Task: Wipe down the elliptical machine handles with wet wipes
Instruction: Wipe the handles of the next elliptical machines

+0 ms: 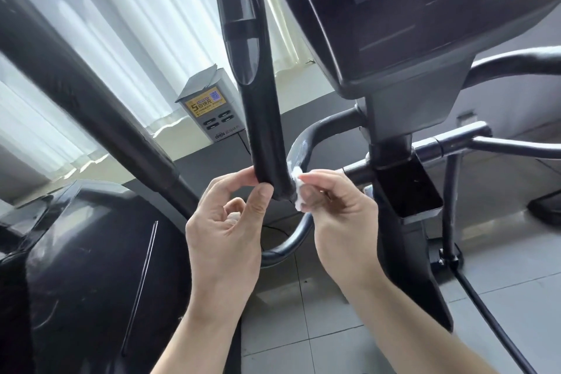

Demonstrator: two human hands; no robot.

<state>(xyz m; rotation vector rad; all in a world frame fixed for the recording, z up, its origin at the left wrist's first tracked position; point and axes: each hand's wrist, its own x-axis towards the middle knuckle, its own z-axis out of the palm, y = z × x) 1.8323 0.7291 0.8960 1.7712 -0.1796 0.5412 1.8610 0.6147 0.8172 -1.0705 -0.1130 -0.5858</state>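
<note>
Black machine shroud (91, 267) filled the lower left. Console (409, 9) sat at upper right, seen from below, with a STOP button on its face. White curtain (106, 9) covered the window behind, upper left. A thick dark bar (91, 94) ran diagonally from the left edge down toward the centre. Grey tiled floor (501, 297) showed at lower right.

Padded black handle (261, 118) came down from the top centre, tilted slightly, and its lower end sat between the two hands. A curved bar (306, 143) looped behind that end, with a pale wet-looking smear on its upper bend.

Left hand (227, 222) pinched the lower end of the handle between thumb and forefinger, other fingers curled in. Right hand (340, 215) gripped the wipe, fingers curled round it, pressing it to the right side of the handle's lower end.

Grey box (209, 109) with a yellow label and QR code stood on the sill (303, 97), just left of the handle, below the curtain.

Wipe (297, 188) was white, bunched small, touching the handle at its bottom right edge and mostly hidden in the right hand's fingers.
</note>
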